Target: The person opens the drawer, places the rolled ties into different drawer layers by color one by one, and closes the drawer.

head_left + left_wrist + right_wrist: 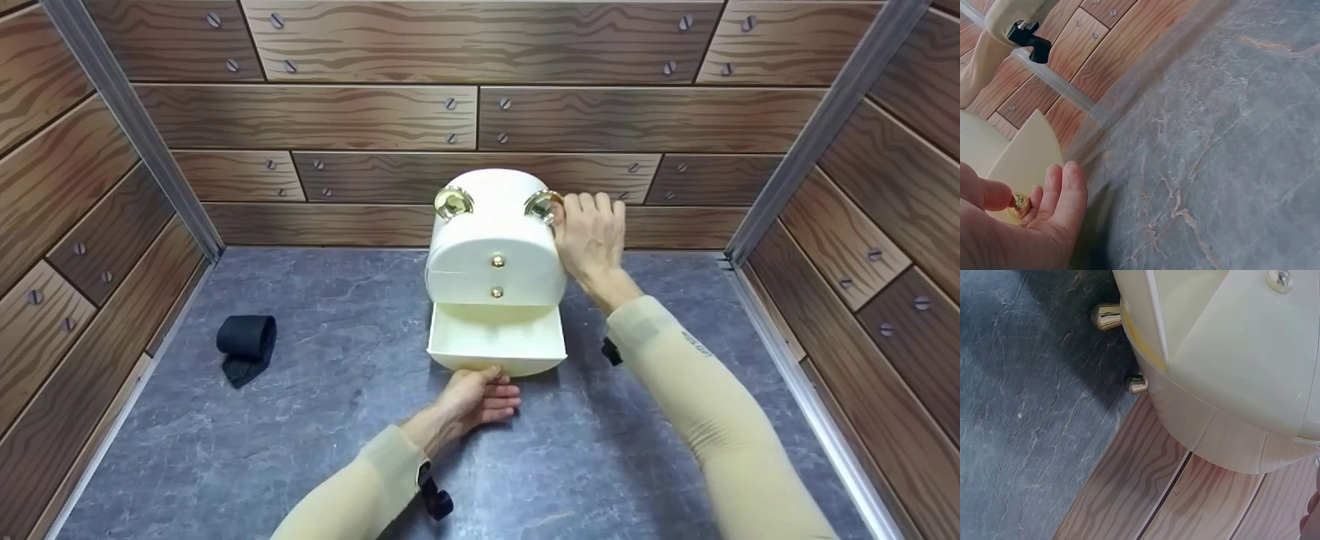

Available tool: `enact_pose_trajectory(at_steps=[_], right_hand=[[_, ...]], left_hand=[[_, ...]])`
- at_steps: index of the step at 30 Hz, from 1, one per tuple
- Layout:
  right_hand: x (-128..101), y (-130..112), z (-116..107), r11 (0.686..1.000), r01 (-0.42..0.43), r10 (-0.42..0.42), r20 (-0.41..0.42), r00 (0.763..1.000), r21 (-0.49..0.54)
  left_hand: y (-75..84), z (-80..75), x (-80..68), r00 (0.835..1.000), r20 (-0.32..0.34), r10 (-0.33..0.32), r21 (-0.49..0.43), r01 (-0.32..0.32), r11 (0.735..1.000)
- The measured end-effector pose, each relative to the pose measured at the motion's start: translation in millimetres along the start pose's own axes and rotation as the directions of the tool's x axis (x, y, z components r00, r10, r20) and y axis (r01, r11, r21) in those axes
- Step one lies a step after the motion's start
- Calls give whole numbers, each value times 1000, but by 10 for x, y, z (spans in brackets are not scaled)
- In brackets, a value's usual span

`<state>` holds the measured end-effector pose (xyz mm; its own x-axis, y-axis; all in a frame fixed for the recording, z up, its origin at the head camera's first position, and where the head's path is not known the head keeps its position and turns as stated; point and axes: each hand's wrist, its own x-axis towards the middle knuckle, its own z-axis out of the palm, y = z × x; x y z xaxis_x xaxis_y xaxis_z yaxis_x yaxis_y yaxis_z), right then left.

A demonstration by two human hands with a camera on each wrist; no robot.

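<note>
A cream jewelry box with a rounded top stands near the back wall, its bottom drawer pulled out toward the person. Two gold knobs sit on the box's front above that drawer. On either side of the top is a gold round ornament. My left hand pinches the drawer's gold knob between thumb and forefinger, the other fingers extended below. At the upper right side, my right hand grips the box, thumb by the right gold ornament. In the right wrist view, only fingertips show.
A rolled dark cloth band lies on the grey marbled tabletop to the left. Wood-plank panels wall in the back and both sides, with metal rails along the side edges.
</note>
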<state>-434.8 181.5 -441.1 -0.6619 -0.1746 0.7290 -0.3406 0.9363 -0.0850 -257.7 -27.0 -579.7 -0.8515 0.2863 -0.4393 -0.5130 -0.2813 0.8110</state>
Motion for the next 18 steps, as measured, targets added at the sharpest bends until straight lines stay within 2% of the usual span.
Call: enact_pose_trajectory(at_steps=[18], right_hand=[[6, -11, -18, 1000, -10, 10, 2, 1000, -3]], left_hand=[[-82, -25, -146, 1000, 13, 6, 18, -7, 1000]])
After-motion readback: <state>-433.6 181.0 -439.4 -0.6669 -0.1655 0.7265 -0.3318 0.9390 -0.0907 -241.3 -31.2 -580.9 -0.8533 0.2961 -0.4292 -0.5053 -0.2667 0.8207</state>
